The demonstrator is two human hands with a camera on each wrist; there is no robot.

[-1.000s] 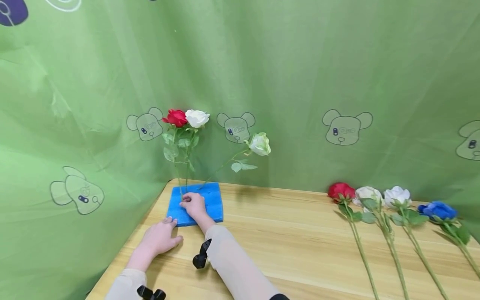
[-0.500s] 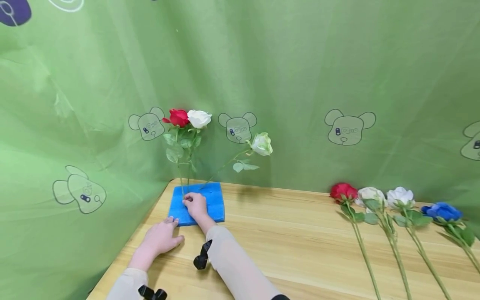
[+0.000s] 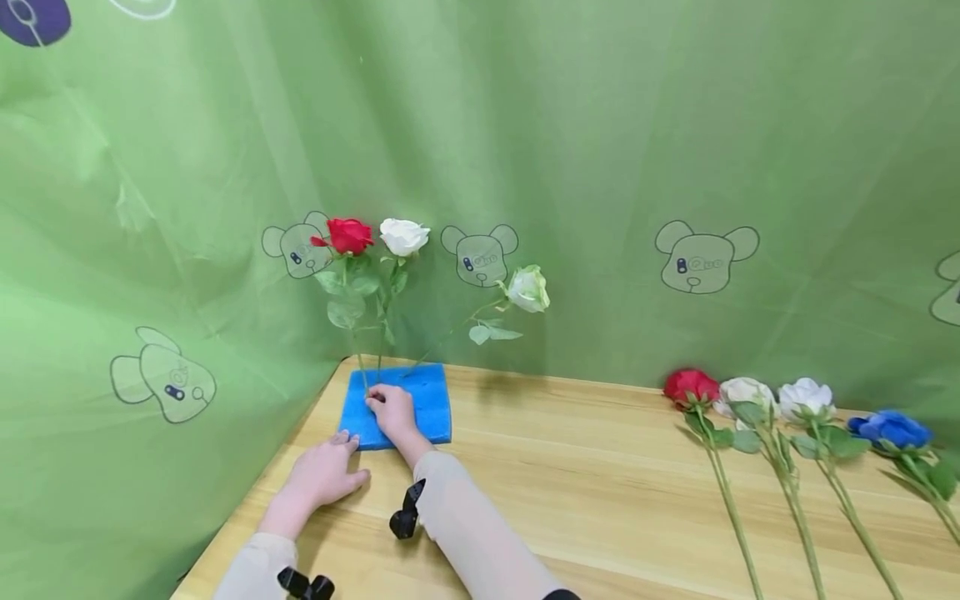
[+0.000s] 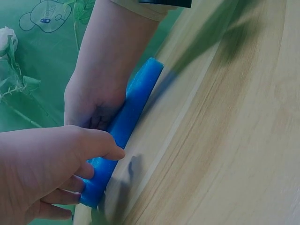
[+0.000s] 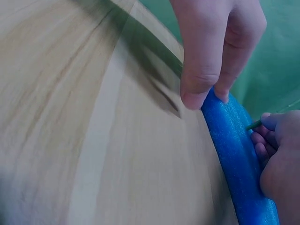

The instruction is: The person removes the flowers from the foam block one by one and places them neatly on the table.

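A red rose [image 3: 349, 237] is held low on its stem by the right hand [image 3: 392, 412] – the grip is closed down to a pinch, thumb and fingers around the thin stem just above a blue foam block [image 3: 431, 407]. The bloom is up in the air, tipped a bit to the left; how deep the stem is set can't be told, since its foot is mostly covered by fingers.

The left hand [image 3: 322, 473] is rested at the block's near left corner, fingers loosely spread and touching the foam, nothing gripped.

Two more flowers are stuck in towards the back of the block: a white rose [image 3: 405, 237], nearly upright, and a pale green rose [image 3: 528, 289], leaned well over to the right. The block is set on the wooden surface [image 3: 585, 475], near its back left corner.

Well off to the right, four flowers are laid in a row – red [image 3: 691, 387], cream [image 3: 746, 395], white [image 3: 806, 398] and blue [image 3: 891, 430]. Everything's backed by a green curtain [image 3: 585, 125] printed with bear faces.
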